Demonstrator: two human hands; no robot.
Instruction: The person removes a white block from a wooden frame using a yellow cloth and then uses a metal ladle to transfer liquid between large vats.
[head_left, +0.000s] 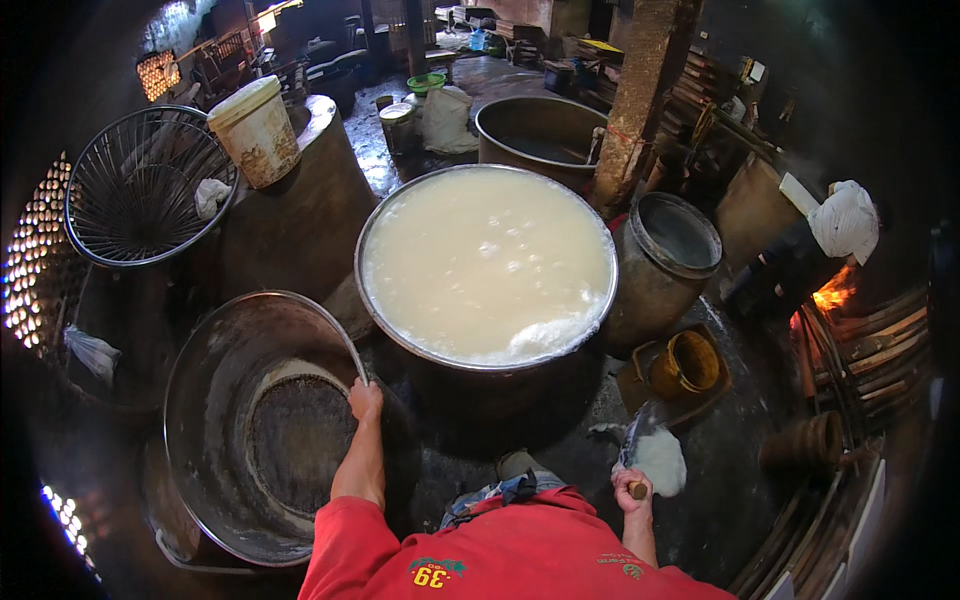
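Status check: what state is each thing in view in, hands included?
Metal basin: open-topped
Left hand: closed on the basin's rim
Right hand: closed around the tool
Round vat: open, nearly brim-full of cloudy liquid
Metal drum: open-topped
Yellowish bucket: open
Stained white bucket: appears lidded
Slatted basket: open
Fire: burning

Dim light, bright fire (835,289) at right, curved edges, background perhaps soft.

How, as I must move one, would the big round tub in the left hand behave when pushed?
The tub is probably stiff, its metal-looking rim forming a smooth curve. With no liquid visible inside, it may be light for its bulk. Its round wall suggests it could roll if tipped over.
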